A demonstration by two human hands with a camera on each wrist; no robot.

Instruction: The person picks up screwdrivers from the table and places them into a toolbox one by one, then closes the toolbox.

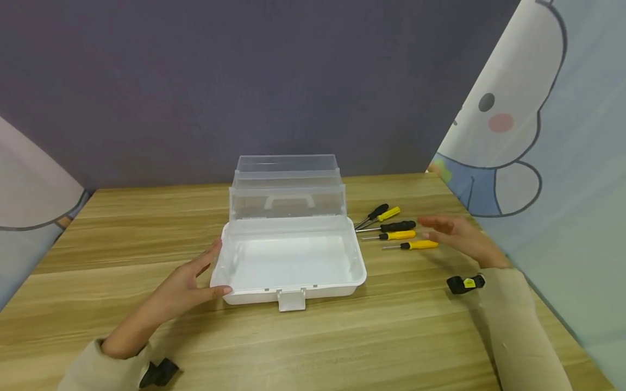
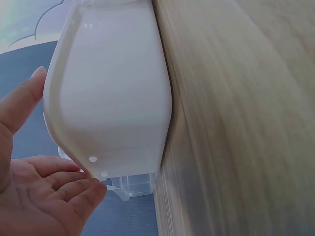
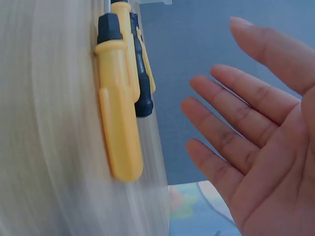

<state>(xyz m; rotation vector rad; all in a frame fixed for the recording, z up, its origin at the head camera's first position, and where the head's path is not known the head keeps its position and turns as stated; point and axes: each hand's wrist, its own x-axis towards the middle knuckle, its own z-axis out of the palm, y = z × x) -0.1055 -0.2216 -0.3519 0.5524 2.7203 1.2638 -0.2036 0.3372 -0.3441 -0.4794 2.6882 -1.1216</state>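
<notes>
A white plastic toolbox (image 1: 244, 297) stands on the table with its clear lid (image 1: 287, 178) raised at the back; nothing lies inside. At its left end is my left hand (image 1: 183, 288), thumb at the front rim and fairly straight fingers along the side; the left wrist view shows the fingertips right at the box's edge (image 2: 110, 93). Several screwdrivers lie right of the box. My right hand (image 1: 455, 236) hovers by their handles, fingers spread and holding nothing. Nearest it are a yellow screwdriver (image 3: 120, 118) and a black screwdriver (image 1: 402, 226).
The screwdriver tips fan toward the box's right wall, two more handles (image 1: 389, 213) lying farther back. A dark grey panel (image 1: 288, 81) rises behind the wooden table (image 1: 318, 347). A cartoon-printed curtain (image 1: 577, 228) borders the right side.
</notes>
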